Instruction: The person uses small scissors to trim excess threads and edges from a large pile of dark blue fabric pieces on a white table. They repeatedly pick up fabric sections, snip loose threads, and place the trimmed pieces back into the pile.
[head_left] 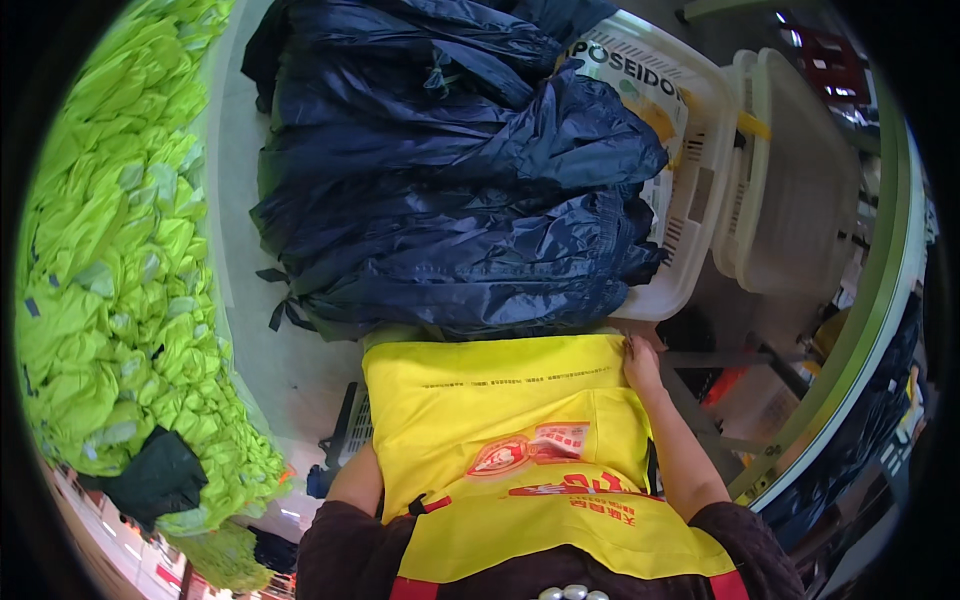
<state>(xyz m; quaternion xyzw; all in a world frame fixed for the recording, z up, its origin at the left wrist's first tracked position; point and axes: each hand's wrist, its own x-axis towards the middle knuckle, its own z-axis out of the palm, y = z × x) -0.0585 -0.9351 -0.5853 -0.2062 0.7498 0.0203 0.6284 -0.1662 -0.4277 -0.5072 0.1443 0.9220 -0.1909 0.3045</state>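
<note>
A yellow apron with red straps and red printing hangs from my chest, and its lower part spreads out in front of me. At its far right corner my right hand is closed on the edge of the cloth. My left forearm runs up beside the apron's left side; the hand itself is hidden by the cloth. Just beyond the apron's far edge lies a large heap of dark navy, shiny garments, with gathered edges at its right and tie ends at its left.
Piled bright lime-green garments fill the left, with a dark cloth on their near end. A white plastic basket sits under the navy heap's right side, beside stacked translucent bins. A green-and-white rail curves along the right.
</note>
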